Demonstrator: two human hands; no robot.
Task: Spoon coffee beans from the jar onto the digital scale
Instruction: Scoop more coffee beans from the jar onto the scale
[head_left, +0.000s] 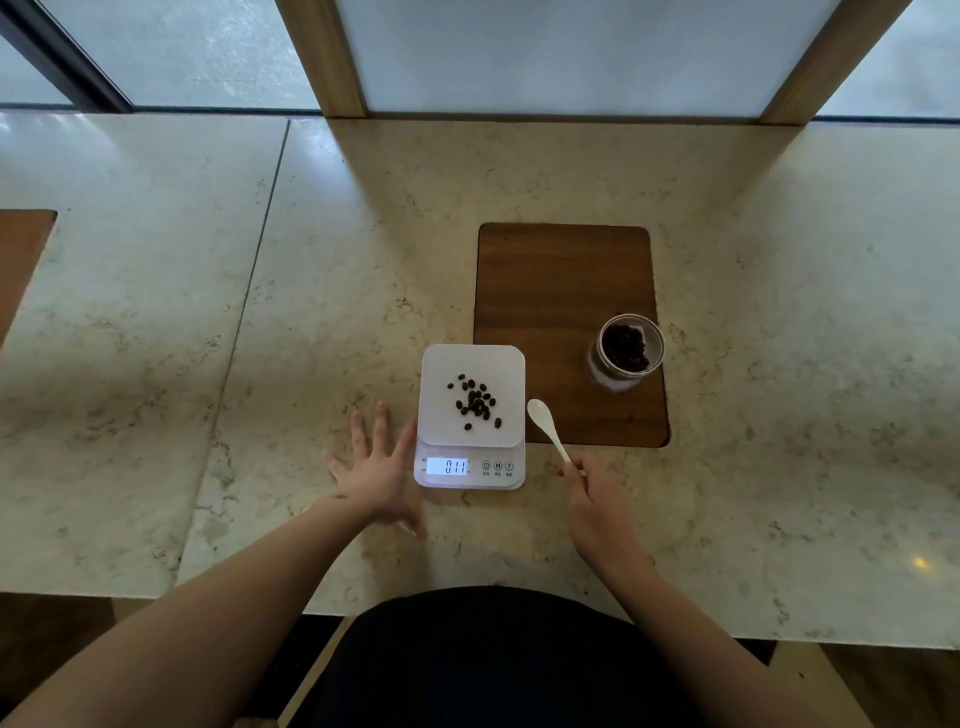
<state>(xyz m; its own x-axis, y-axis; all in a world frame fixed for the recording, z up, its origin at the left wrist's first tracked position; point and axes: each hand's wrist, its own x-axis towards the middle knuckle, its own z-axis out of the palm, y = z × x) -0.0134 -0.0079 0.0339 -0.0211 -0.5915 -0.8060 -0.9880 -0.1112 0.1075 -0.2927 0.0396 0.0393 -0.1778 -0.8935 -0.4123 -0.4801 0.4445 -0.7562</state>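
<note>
The right hand (592, 499) has its fingers pinched together on the end of a white spoon (548, 434), whose empty-looking bowl points up and away, just beside the scale's right edge. The left hand (376, 467) lies flat on the stone counter (208, 364), fingers spread apart and holding nothing, the thumb side close against the digital scale (470, 415), though I cannot tell whether it touches. A loose scatter of coffee beans (475, 402) already sits near the middle of the white platform, and the lit display reads something like 0.11, the unit too small to make out. The open glass jar (626, 351) stands on the wooden board (563, 312) to the right, apart from the scale, with beans left inside. So I'd judge at least one spoonful delivered; whether more is wanted depends on a target that nothing here shows.
</note>
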